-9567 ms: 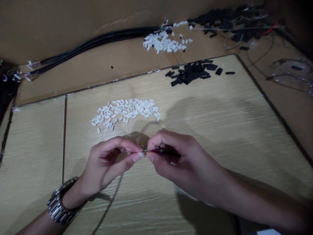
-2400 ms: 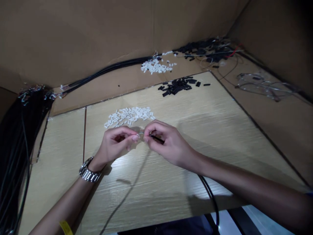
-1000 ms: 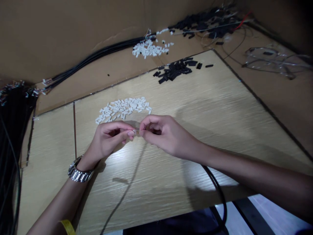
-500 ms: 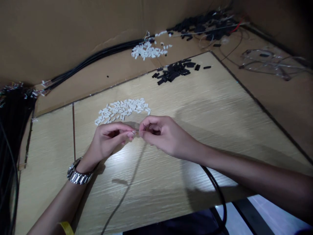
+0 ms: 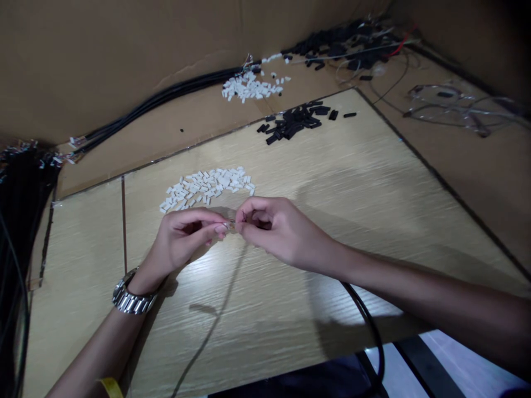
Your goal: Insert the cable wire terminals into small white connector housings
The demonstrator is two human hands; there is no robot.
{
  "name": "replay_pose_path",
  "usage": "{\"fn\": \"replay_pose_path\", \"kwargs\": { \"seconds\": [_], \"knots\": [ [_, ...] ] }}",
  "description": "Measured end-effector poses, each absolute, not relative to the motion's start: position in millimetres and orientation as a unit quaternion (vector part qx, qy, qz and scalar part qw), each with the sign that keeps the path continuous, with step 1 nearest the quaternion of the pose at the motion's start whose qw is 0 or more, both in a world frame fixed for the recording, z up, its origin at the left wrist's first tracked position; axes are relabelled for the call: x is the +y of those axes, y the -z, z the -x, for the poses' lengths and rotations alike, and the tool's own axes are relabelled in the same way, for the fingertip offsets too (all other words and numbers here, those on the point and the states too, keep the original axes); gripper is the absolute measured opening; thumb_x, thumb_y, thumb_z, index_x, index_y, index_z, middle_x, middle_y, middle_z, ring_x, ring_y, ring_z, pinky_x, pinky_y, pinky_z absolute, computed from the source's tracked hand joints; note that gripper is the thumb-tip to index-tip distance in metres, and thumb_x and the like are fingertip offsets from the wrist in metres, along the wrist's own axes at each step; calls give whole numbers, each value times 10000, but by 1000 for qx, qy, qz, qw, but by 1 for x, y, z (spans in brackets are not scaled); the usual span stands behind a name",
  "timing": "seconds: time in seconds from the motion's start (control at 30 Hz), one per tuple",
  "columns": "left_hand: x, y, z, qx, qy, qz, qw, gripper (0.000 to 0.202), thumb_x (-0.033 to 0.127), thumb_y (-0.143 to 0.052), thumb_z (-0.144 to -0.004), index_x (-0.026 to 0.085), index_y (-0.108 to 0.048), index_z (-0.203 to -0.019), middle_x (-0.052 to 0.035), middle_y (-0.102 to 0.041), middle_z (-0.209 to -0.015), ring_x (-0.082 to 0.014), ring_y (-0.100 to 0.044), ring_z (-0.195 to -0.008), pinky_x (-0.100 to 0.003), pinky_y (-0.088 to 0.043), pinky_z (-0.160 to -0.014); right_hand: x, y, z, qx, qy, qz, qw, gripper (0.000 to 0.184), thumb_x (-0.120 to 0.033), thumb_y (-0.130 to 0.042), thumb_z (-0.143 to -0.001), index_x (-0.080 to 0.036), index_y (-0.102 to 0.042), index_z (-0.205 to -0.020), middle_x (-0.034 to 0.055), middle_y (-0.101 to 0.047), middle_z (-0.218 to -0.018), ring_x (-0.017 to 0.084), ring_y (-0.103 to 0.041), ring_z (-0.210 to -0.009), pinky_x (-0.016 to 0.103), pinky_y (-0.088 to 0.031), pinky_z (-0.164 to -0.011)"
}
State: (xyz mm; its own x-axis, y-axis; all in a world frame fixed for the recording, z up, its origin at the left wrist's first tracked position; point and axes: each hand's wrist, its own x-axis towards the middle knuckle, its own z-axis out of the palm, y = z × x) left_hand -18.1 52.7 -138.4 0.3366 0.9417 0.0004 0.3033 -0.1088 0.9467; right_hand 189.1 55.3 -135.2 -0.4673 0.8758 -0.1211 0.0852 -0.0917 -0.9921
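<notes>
Over the board, my left hand (image 5: 188, 232) and my right hand (image 5: 277, 229) meet almost fingertip to fingertip. Thin wires (image 5: 232, 223) run across the small gap, pinched by the thumb and fingers of each hand. Their ends are mostly hidden by the fingers. From beneath my right forearm a black cable (image 5: 369, 315) curves down past the front edge; its link to the wires is covered by the hand. Just beyond my fingers lies a spread of small white pieces (image 5: 207, 187).
Short black tube pieces (image 5: 296, 121) lie at the back of the wooden board (image 5: 265, 309). Behind it are more white pieces (image 5: 251, 85), a bundle of black cables (image 5: 166, 91) and a heap of black parts (image 5: 352, 41). Many dark cables (image 5: 25, 221) hang at left.
Both hands keep their pinch on the wires in nearly the same place. The view has shifted very slightly.
</notes>
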Motion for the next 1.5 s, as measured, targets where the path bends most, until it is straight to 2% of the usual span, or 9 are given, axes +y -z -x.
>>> {"fn": "replay_pose_path", "kwargs": {
  "seconds": [0.33, 0.53, 0.73, 0.87, 1.07, 1.27, 1.37, 1.5],
  "knots": [
    [51, 140, 19, 469, -327, -680, 458, 59, 243, -741, -810, 184, -742, -813, -14, -706, -651, -87, -589, -536, -157, -461, -462, 55, 135, -188, -610, -601, 410, 314, 69, -179, -588, -806, -149, -625, -755, -44, -557, -617, 70, -465, -531, 215, -364, -533],
    [49, 139, 22, 464, -287, -674, 498, 83, 217, -753, -797, 199, -747, -877, -28, -759, -786, -117, -680, -656, -190, -549, -584, 57, 137, -189, -613, -604, 406, 309, 87, -194, -596, -805, -135, -632, -753, -31, -582, -634, 74, -500, -567, 197, -369, -531],
    [50, 138, 19, 477, -299, -653, 507, 47, 199, -746, -796, 196, -737, -842, -3, -747, -726, -99, -672, -606, -167, -544, -554, 58, 139, -188, -618, -599, 403, 313, 74, -181, -609, -797, -133, -640, -749, -34, -600, -643, 69, -516, -572, 191, -387, -555],
    [50, 137, 16, 467, -308, -646, 520, 58, 156, -738, -795, 198, -730, -834, 6, -755, -725, -95, -693, -635, -158, -551, -593, 56, 141, -188, -628, -583, 404, 322, 65, -189, -628, -788, -137, -644, -753, -24, -635, -673, 78, -550, -607, 191, -401, -570],
    [50, 137, 15, 472, -315, -664, 488, 41, 214, -748, -794, 181, -729, -809, -4, -709, -663, -100, -617, -569, -192, -467, -505, 56, 141, -188, -627, -584, 400, 325, 55, -174, -609, -796, -137, -635, -765, -27, -621, -668, 77, -543, -603, 192, -404, -563],
    [54, 143, 17, 444, -357, -726, 385, 26, 212, -755, -793, 203, -734, -804, 14, -568, -677, -108, -511, -634, -252, -396, -588, 56, 142, -187, -621, -593, 378, 344, 48, -151, -586, -819, -143, -622, -787, -40, -600, -682, 66, -526, -603, 192, -412, -583],
    [55, 145, 18, 441, -375, -721, 380, 31, 196, -750, -799, 209, -728, -817, 32, -499, -643, -106, -476, -618, -254, -376, -585, 55, 145, -184, -616, -584, 378, 369, 50, -181, -597, -837, -147, -622, -811, -34, -604, -718, 73, -536, -635, 199, -419, -601],
    [54, 146, 18, 442, -385, -711, 390, 36, 179, -737, -810, 210, -721, -819, 35, -498, -633, -104, -463, -606, -251, -365, -571, 52, 149, -179, -594, -594, 373, 394, 61, -199, -592, -859, -151, -608, -825, -32, -581, -717, 78, -519, -647, 201, -408, -591]
  ]
}}
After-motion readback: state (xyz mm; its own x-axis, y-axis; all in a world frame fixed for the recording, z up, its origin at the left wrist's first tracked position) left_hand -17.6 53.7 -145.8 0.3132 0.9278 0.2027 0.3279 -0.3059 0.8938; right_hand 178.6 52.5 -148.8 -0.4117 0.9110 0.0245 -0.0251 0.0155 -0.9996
